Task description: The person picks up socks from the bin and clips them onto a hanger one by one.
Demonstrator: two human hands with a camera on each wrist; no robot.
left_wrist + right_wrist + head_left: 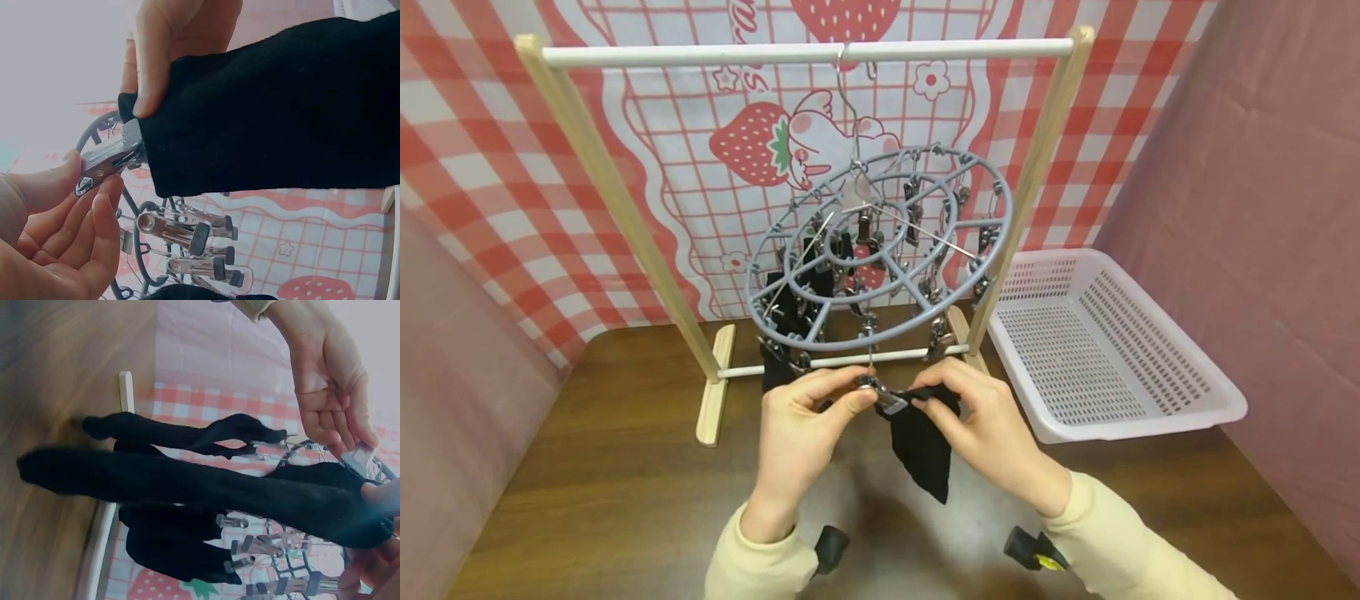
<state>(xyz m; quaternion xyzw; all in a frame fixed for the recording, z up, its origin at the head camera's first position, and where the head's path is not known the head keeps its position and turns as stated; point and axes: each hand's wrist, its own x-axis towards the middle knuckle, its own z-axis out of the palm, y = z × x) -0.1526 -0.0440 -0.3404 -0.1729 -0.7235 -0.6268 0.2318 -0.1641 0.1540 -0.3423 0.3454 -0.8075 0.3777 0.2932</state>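
My left hand (793, 437) pinches a metal clip (112, 153) that hangs from the front of a round grey drying hanger (913, 293). At the clip's mouth, my right hand (988, 421) holds the top edge of a black sock (921, 450) between thumb and fingers. In the left wrist view, the clip's end overlaps the corner of the sock's edge. Along its full length the sock (144, 481) hangs down in the right wrist view. More black socks (181, 565) hang from clips behind it.
A wooden stand with a white top bar (700, 56) carries the hanger, which tilts towards me. Several unused metal clips (938, 333) dangle around its rings. On the right of the brown table (625, 517) sits a white plastic basket (1180, 329). A checked strawberry cloth (467, 167) hangs behind.
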